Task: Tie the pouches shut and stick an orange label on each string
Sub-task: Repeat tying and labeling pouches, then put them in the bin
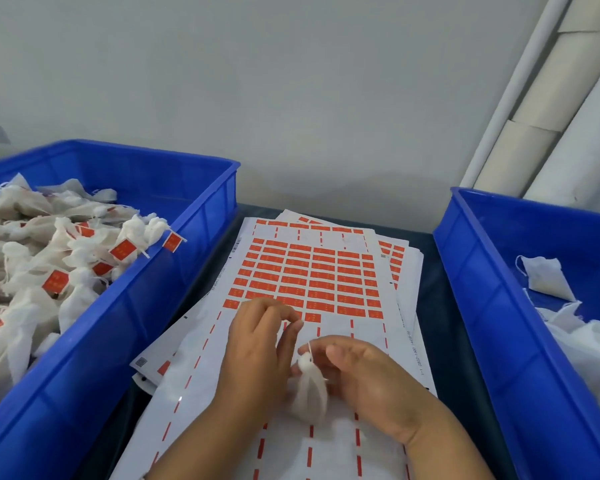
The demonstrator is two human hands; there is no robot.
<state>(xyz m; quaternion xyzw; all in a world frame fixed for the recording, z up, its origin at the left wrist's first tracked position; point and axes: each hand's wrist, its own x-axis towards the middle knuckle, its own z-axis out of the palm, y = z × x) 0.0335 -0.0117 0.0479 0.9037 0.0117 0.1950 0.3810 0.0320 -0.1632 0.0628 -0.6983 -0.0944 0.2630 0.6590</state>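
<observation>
Bins of blue plastic flank the dark work surface (pixel 440 306): the left bin (pixel 160 306) is heaped with tied white pouches (pixel 42 271) carrying orange labels on their strings, while the right bin (pixel 499 323) holds loose, unlabelled white pouches (pixel 548 278). Between the bins lies a stack of white label sheets (pixel 329 271), the top one partly peeled, with rows of orange labels (pixel 312 275) left on its far half and bare backing nearer the person. Over that bare backing both hands work close together on one small white pouch (pixel 309 393), which stands with its gathered neck up. The left hand (pixel 257 351) has fingers curled, thumb and forefinger pinching the thin string (pixel 309 351) above the neck. The right hand (pixel 364 375) cups the pouch from the other side, fingers bent around its top.
</observation>
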